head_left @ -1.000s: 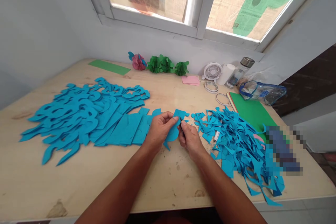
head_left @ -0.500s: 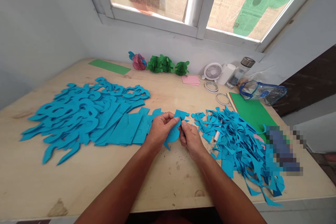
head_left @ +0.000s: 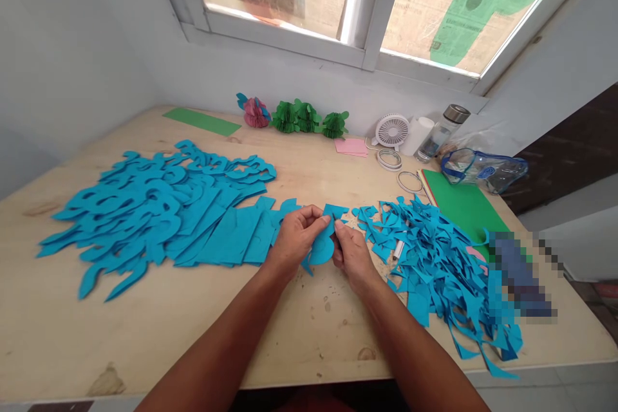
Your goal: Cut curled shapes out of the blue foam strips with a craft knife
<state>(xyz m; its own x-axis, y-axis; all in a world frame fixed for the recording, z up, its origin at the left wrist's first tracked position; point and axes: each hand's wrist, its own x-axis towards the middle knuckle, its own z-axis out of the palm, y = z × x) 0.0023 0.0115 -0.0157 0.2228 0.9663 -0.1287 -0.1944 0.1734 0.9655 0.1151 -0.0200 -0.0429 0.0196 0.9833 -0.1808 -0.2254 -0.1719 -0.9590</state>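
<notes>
Both hands meet at the middle of the wooden table point(head_left: 168, 328) over one blue paper cut-out point(head_left: 322, 250). My left hand point(head_left: 295, 238) pinches its upper left edge between thumb and fingers. My right hand point(head_left: 351, 251) pinches the piece's right edge, fingers curled. The cut-out is held just above the tabletop, its rounded lower part showing between the hands. A spread of blue cut shapes point(head_left: 154, 212) lies to the left of my left hand. A heap of blue paper scraps point(head_left: 434, 257) lies to the right of my right hand.
Along the back wall stand a pink paper ornament point(head_left: 254, 112), green paper ornaments point(head_left: 302, 119), a small white fan point(head_left: 391, 132), tape rolls point(head_left: 389, 159) and a bottle point(head_left: 441, 132). Green paper sheets point(head_left: 461, 206) and a clear pouch point(head_left: 483, 169) lie at right, a green strip point(head_left: 200, 122) at back left.
Both hands stay on the blue cut-out; the fingers have shifted slightly along its top edge. Nothing else on the table has moved.
</notes>
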